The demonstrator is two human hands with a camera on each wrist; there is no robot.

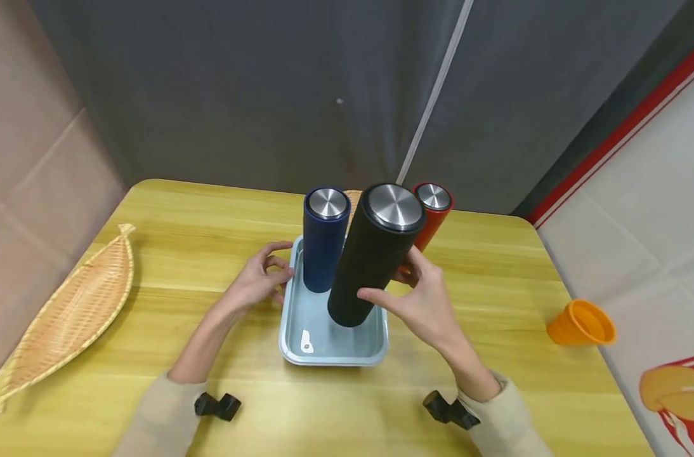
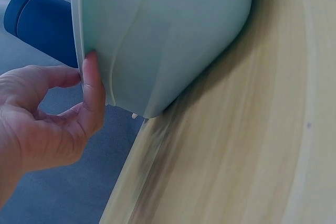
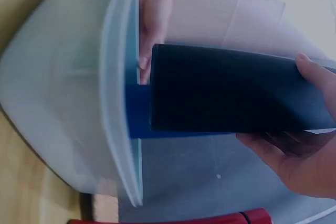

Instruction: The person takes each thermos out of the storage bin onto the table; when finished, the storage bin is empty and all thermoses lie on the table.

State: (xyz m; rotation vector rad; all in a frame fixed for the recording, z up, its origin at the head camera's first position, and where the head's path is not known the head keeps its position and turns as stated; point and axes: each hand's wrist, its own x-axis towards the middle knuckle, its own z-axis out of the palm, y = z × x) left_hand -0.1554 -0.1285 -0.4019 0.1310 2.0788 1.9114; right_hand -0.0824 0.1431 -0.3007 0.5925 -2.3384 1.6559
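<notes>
Two hands busy: my right hand [image 1: 424,298] grips the black flask [image 1: 370,254] above the tray [image 1: 324,346]; my left hand [image 1: 255,282], fingers relaxed, touches its rim.

The scene is viewed by the head camera from above and behind the forearms, looking forward and down across the wooden table [image 1: 495,279] to a grey backdrop, so that the pale blue tray [image 1: 301,317] is seen whole at mid-distance. The tray's outer wall [image 2: 168,35] is seen very closely from the left wrist, low at table level beside the left hand [image 2: 47,114]. From the right wrist, the tray rim [image 3: 123,103] is faced edge-on at close range; tray and blue bottle [image 1: 324,244] are shared by all three views.
</notes>
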